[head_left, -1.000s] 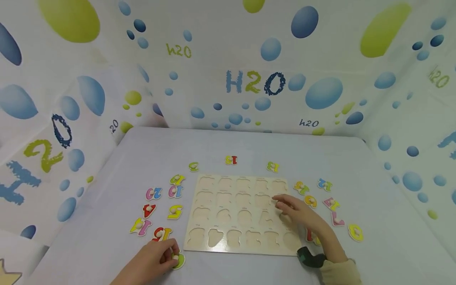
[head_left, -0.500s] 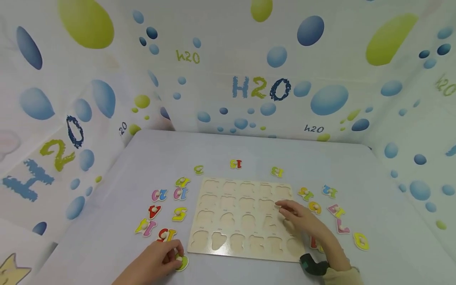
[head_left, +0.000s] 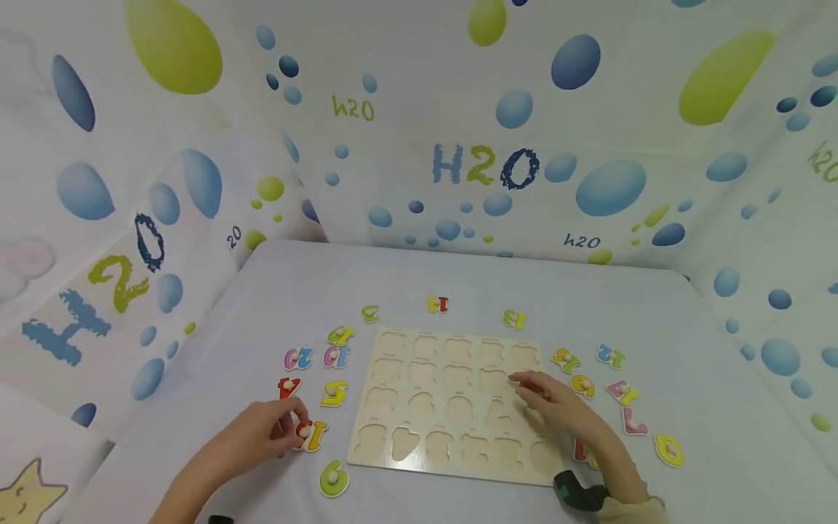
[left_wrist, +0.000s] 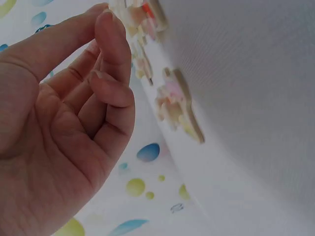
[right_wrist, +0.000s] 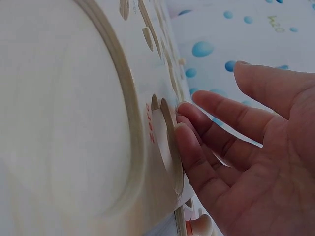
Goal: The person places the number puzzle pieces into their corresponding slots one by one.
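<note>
In the head view my left hand (head_left: 262,437) is over the red and orange number 15 piece (head_left: 316,435), thumb and index fingertips close around its round knob. The fingers are bent; the left wrist view shows no piece held in them. Below it lies a green number 9 piece (head_left: 334,479). A pale wooden puzzle board (head_left: 440,393) with number-shaped recesses lies in the middle of the table. My right hand (head_left: 559,407) rests at the board's right side, fingers loosely bent and holding nothing. In the right wrist view its fingertips lie by a recess marked "zero".
Knobbed number pieces lie around the board: a yellow 5 (head_left: 334,394), a red 4 (head_left: 288,387) and a 20 (head_left: 297,359) to the left. A pink 7 (head_left: 633,422) and a blue-and-green 12 (head_left: 610,355) lie to the right. A patterned white curtain surrounds the table.
My left hand has let go of the green 9 piece and moved up and left to the 15 piece. The right hand stays at the board's right side. The head view has shifted slightly.
</note>
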A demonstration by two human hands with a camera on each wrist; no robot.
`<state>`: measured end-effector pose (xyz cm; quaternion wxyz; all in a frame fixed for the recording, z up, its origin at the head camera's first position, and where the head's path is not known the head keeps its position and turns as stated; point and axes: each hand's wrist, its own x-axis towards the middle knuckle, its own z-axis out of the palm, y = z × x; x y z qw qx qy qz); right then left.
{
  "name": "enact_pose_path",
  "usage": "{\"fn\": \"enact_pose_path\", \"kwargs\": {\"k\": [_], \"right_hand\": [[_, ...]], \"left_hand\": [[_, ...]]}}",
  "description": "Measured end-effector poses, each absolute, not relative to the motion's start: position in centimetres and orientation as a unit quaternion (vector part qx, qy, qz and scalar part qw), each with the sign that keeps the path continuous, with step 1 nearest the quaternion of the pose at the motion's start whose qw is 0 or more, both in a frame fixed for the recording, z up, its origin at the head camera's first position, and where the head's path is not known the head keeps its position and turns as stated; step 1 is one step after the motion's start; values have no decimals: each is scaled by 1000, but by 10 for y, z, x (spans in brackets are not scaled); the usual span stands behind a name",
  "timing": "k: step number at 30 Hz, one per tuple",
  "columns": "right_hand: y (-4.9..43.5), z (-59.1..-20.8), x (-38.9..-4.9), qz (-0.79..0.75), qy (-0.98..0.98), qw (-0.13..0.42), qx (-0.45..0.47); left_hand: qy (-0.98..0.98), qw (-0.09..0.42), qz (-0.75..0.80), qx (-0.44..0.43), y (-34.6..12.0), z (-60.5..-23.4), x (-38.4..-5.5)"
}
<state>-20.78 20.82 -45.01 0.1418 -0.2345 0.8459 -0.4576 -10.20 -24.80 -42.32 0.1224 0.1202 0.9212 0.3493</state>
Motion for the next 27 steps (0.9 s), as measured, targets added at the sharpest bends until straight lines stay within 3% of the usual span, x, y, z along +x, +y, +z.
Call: {"fn": "enact_pose_path", "kwargs": {"k": [15,27], "right_hand": [[210,-455,-206,-505,815,180,-219],[209,-457,-213,-499,821,157,-227]], "left_hand": [[907,141,379,115,-243,-438,-111],[883,163,428,100,-246,-435,-121]]}}
